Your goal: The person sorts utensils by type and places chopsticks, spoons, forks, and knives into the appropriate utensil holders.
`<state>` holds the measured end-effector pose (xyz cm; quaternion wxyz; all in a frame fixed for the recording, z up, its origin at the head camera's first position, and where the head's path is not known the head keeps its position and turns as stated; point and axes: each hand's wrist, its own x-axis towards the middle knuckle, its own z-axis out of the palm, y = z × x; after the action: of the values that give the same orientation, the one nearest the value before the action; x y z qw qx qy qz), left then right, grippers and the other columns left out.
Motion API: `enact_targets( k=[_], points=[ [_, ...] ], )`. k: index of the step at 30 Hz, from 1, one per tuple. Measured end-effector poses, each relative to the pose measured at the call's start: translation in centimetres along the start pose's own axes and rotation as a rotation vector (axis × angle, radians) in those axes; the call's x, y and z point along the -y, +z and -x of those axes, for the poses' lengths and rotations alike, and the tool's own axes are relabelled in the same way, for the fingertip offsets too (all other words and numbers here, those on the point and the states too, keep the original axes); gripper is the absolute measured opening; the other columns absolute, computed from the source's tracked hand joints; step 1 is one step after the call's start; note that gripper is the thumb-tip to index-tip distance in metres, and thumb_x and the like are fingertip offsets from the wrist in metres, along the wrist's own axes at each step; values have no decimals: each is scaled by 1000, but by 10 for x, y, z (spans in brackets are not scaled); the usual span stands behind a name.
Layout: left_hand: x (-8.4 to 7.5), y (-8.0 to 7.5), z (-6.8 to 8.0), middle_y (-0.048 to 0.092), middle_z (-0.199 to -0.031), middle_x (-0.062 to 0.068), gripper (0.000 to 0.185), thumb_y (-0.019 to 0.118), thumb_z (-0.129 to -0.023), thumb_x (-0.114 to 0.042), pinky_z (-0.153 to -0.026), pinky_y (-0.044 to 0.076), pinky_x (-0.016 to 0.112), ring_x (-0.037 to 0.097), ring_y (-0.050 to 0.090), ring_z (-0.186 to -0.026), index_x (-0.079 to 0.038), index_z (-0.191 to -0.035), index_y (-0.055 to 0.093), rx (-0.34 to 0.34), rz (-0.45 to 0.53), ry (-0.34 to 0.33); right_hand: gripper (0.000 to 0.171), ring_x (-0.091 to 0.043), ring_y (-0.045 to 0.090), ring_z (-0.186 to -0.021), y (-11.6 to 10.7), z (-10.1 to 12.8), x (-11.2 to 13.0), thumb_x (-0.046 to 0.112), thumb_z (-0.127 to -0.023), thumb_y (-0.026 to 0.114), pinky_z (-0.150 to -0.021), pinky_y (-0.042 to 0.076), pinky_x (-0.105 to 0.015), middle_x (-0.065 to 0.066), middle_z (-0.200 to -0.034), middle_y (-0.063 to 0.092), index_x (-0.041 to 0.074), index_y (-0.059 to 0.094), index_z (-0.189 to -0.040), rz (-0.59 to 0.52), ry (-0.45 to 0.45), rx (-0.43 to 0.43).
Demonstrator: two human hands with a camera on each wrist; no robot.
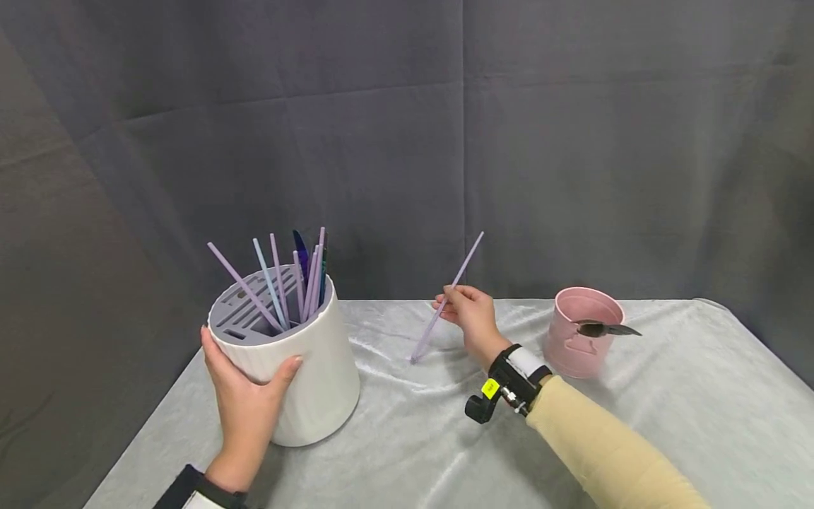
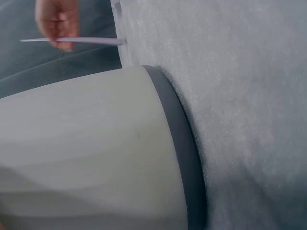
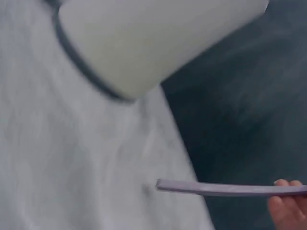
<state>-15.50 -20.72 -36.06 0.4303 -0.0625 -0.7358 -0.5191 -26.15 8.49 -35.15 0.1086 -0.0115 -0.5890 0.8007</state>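
Note:
A white ribbed utensil holder [image 1: 314, 382] with a grey slotted top [image 1: 244, 331] stands tilted slightly at the left of the cloth. My left hand [image 1: 244, 396] grips its near left side, thumb on the front and fingers round the edge. Several lilac chopsticks [image 1: 240, 281], a pale blue chopstick [image 1: 270, 281] and a dark blue-purple blade [image 1: 302, 253] stick up from the slots. To the right, my right hand [image 1: 473, 316] pinches a single lilac chopstick [image 1: 433, 326] between thumb and fingers, slanted with its lower end close over the cloth. The same chopstick [image 3: 216, 188] crosses the lower right wrist view.
Beyond my right wrist stands a pink pot [image 1: 579, 353], with a dark, shiny, pointed utensil [image 1: 604, 329] across its front rim. Pale grey velvety cloth [image 1: 394, 452] covers the table. A dark grey curtain [image 1: 381, 155] hangs behind its far edge.

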Motion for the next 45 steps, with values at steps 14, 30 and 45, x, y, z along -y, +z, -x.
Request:
enact_targets(
  k=[14,30,45],
  points=[
    [1,-6,-1,16,-156,21,125,87,-69,-42,-114,13,31,28,18,-142,2,-152,6,-14,-13,-15,37,-20,70,-86,100,78,113,-17,-93,45,-83,54,-37,-4,-94,71,7,67,-110,-397,-651,445],
    [1,-12,-2,17,-155,19,120,86,-67,-11,-113,15,34,28,19,-141,-2,-153,3,10,-2,-69,23,-34,68,-92,171,101,69,-11,-90,58,-82,54,-36,-32,-99,66,-16,59,-113,23,-602,714],
    [1,-12,0,17,-155,17,120,88,-69,-20,-113,15,38,29,19,-140,-3,-153,4,27,-9,-48,39,-25,63,-111,158,109,51,-8,-92,59,-92,47,-24,-27,-119,63,-11,52,-130,140,-416,695]
  ],
)
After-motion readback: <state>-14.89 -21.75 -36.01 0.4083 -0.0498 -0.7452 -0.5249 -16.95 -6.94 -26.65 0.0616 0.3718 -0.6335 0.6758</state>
